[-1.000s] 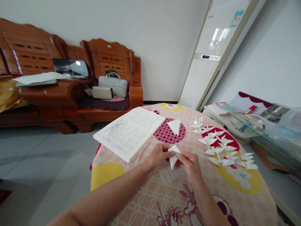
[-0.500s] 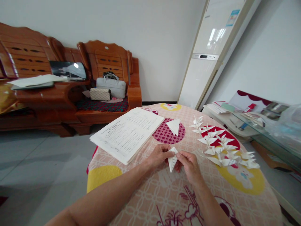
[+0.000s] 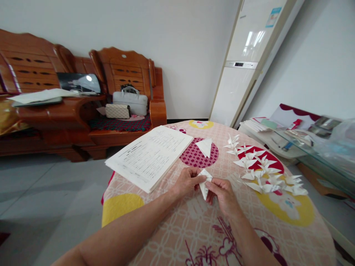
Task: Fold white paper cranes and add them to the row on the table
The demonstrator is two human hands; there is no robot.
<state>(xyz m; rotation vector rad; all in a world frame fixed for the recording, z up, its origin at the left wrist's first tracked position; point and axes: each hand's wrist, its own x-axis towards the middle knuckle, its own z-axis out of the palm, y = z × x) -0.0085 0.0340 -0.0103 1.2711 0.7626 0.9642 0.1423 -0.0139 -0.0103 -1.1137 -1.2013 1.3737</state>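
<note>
Head view: the left hand (image 3: 186, 183) and right hand (image 3: 224, 192) pinch a small folded paper (image 3: 204, 190) between thumbs and fingers, its narrow tip pointing back toward the wearer over the patterned tablecloth (image 3: 172, 236). Print now shows near its top and the lower part looks plainer, so a flap may have been turned or shifted; the fingers hide which. Folding thus appears to be still under way. Against half a second ago, the tip sits slightly further right, while the white paper triangle (image 3: 205, 147) beyond, the printed sheets (image 3: 151, 157) leftward and the paper cranes (image 3: 246, 162) rightward lie undisturbed
</note>
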